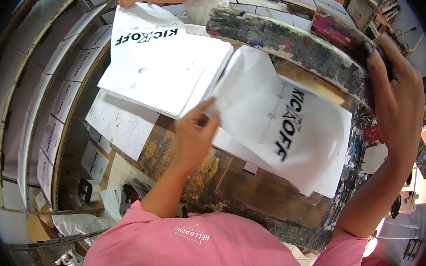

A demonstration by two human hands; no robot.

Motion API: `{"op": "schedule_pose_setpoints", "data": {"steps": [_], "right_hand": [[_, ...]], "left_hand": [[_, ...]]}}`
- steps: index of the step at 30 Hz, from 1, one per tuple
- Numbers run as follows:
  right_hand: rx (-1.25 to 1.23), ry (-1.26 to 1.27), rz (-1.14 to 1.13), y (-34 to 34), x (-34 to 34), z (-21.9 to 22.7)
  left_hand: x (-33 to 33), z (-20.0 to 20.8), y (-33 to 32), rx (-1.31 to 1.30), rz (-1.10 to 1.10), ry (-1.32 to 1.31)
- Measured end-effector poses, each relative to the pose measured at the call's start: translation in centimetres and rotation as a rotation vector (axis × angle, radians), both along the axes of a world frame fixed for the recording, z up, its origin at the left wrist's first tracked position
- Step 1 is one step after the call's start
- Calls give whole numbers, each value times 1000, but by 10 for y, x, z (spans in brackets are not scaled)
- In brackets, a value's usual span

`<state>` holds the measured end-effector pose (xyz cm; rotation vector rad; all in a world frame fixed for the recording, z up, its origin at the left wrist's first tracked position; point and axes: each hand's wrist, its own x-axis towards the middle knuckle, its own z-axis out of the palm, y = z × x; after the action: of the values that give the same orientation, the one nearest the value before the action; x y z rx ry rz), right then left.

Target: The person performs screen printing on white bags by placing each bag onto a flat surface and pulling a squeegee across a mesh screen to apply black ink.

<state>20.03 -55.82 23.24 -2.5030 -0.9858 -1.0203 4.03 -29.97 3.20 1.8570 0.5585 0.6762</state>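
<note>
My left hand (195,131) pinches the left edge of a thin white sheet (256,96) with black print, which is lifted and curled. Beneath it, more white sheet (328,184) shows on the worktable. My right hand (399,92) is closed round the right end of a raised, ink-stained wooden frame (290,46); part of its grip is hidden. To the left lies a thick stack of white sheets (177,80). A co-worker's hand (128,0) holds up the far corner of a printed sheet (148,30) over that stack.
The paint-smeared wooden table (205,170) extends toward me. A stained white sheet (123,126) hangs over its left side. Metal racks (58,101) with printed white sheets stand at the left. Clutter, including a white roll (92,192), lies below the table.
</note>
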Motion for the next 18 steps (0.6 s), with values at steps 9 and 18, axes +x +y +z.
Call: {"op": "schedule_pose_setpoints", "data": {"steps": [9, 18], "right_hand": [[0, 25, -61, 7, -15, 4], [82, 25, -72, 14, -31, 3]], "left_hand": [[-28, -23, 249, -58, 29, -68], [-37, -15, 473, 1015, 574, 489]]}}
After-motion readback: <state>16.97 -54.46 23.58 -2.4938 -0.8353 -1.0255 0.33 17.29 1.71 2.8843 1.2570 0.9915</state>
